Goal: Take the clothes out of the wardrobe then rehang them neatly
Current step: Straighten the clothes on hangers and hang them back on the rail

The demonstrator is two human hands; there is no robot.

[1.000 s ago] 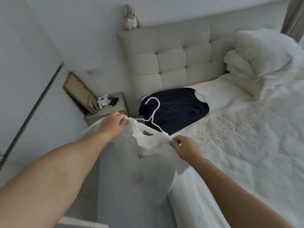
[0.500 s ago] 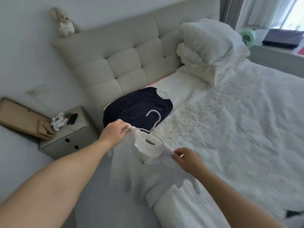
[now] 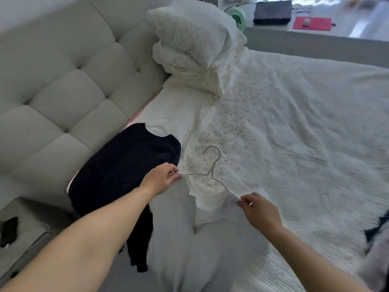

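Observation:
A white zip-neck top (image 3: 189, 239) hangs on a thin white hanger (image 3: 212, 165) over the near edge of the bed (image 3: 294, 127). My left hand (image 3: 161, 178) pinches the top's left shoulder at the hanger's end. The right shoulder is pinched by my right hand (image 3: 259, 209). The hanger's hook points up and away from me above the bedspread. A dark navy garment (image 3: 126, 165) lies on the bed just left of the white top, partly draping over the edge.
A padded headboard (image 3: 63, 85) runs along the left. A pile of white bedding (image 3: 193, 43) sits at the head of the bed. A grey nightstand (image 3: 23, 234) with a black phone stands lower left. Dark cloth (image 3: 376, 228) shows at the right edge.
The view has swung right and the white top on its hanger has been carried further over the bed, past the navy garment. Both hands keep their pinch on the shoulders.

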